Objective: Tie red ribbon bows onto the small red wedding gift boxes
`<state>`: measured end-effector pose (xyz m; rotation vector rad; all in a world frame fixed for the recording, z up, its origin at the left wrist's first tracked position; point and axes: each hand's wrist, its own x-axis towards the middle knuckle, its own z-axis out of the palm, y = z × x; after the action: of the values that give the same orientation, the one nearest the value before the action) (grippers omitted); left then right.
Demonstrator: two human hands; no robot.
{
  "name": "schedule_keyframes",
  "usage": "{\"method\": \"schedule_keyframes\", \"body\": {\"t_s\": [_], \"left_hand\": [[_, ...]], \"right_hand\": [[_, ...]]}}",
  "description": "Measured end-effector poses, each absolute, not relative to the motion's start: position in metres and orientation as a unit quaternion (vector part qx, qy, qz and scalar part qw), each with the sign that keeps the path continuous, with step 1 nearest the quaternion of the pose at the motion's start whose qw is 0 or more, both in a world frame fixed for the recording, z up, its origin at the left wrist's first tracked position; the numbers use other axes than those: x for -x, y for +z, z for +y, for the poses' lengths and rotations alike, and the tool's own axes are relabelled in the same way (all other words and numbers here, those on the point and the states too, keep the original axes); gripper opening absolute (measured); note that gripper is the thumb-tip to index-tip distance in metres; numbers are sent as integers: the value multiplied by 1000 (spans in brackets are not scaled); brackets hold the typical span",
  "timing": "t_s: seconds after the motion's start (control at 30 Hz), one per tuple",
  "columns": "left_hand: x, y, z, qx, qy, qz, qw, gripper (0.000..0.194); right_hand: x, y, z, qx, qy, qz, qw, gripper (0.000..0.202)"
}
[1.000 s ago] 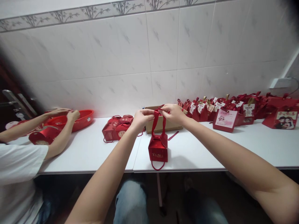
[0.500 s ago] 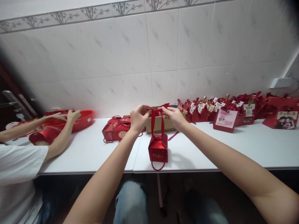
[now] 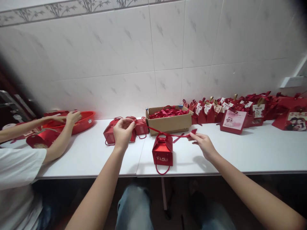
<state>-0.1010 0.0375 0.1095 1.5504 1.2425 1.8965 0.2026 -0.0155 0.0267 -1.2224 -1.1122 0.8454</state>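
Observation:
A small shiny red gift box (image 3: 162,150) with gold lettering stands upright near the table's front edge, a cord handle hanging down its front. A red ribbon (image 3: 177,135) crosses over its top and stretches out to both sides. My left hand (image 3: 123,131) pinches one ribbon end, up and to the left of the box. The other end is pinched in my right hand (image 3: 201,142), to the right of the box. Whether the ribbon is knotted at the crossing is too small to tell.
Behind the gift box is a cardboard box (image 3: 169,124) full of red ribbons. Several red boxes (image 3: 109,135) sit to the left. Tagged red gift bags (image 3: 208,113) line the wall at right. At far left, a co-worker's hands (image 3: 72,118) work by a red basin (image 3: 83,126).
My hands have moved apart, left and right, and lower. The ribbon ends, earlier held up together above the box, now spread sideways across its top.

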Motion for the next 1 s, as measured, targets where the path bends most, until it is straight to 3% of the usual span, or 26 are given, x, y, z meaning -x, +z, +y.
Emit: {"method": "schedule_keyframes", "body": {"t_s": [0.2,0.43,0.77,0.87,0.93,1.0], "left_hand": [[138,53,40,-484,670,519,218,26],[166,12,41,-472,601,610,211,25],[169,22,29,-508,528,666,141,21],[156,34,23,-538,526,652,91,24],[136,44,19,-587,512,617,109,22],[111,54,17,-669,475,537,197,24]], "right_hand": [[-233,-31,-30,620,277,-495,542,38],[-247,-46,-39,662,206,-515,505,33],[-256,-52,-30,654,235,-467,548,44],[-246,-36,-33,646,163,-449,595,57],[-228,-20,-35,609,123,-503,601,55],[-203,-6,-34,549,158,-607,553,53]]}}
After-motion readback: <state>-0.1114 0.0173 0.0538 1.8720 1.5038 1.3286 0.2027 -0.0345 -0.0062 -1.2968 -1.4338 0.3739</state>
